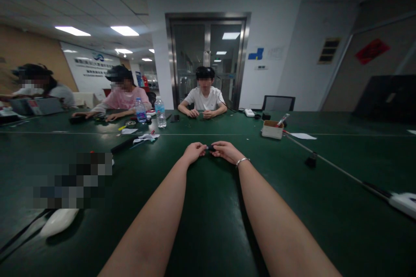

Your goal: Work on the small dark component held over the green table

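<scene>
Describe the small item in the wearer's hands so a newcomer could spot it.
Find the green table, then the wearer's left hand and right hand nearly meeting above it. Between their fingertips is a small black piece with a paler left end. Unlike the black clip-like object further right, it is held.

Both arms reach up from the bottom edge, converging near the centre of the frame, where the left hand (195,151) and right hand (227,151) nearly meet, palms turned inward, thumbs and fingertips pinched, fingers curled; the right wrist (240,160) bends slightly toward the left hand
</scene>
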`<state>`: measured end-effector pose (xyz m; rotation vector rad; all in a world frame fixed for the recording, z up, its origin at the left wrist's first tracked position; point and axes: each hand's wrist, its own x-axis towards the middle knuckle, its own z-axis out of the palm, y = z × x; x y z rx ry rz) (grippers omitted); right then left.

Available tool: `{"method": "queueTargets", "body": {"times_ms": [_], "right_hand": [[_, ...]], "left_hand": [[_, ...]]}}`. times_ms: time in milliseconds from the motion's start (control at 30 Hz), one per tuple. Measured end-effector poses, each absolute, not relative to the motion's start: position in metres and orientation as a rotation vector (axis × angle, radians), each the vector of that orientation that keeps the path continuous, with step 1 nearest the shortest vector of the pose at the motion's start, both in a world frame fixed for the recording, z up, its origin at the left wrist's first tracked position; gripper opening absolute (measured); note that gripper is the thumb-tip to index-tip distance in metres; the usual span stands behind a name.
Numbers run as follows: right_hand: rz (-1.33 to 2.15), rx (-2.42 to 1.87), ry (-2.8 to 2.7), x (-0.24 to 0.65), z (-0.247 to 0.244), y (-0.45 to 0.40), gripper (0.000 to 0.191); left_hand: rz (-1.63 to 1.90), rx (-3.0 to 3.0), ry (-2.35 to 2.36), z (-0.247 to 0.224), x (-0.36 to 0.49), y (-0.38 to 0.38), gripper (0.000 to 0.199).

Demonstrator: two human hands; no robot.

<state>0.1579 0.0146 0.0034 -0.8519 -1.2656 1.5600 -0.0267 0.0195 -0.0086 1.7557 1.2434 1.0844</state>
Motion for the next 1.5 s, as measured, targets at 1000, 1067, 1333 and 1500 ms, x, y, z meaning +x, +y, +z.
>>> {"method": "queueTargets", "body": {"times_ms": [1000, 1067, 1333, 1500], "right_hand": [[1.582, -0.833, -1.297, 0.159, 0.008, 0.009, 0.021], [1.579, -0.832, -1.307, 0.159, 0.008, 0.009, 0.022], [1.576, -0.811, -1.334, 0.16, 0.007, 0.009, 0.025], [1.576, -0.799, -1.337, 0.16, 0.006, 0.008, 0.025]], "left_hand": [[1.013, 1.743, 1.335, -0.008, -0.026, 0.021, 0.049], [1.012, 1.738, 1.341, -0.007, -0.027, 0.02, 0.05], [1.016, 1.742, 1.37, -0.005, -0.027, 0.018, 0.053], [1.02, 1.76, 1.396, -0.004, -0.027, 0.017, 0.054]]}}
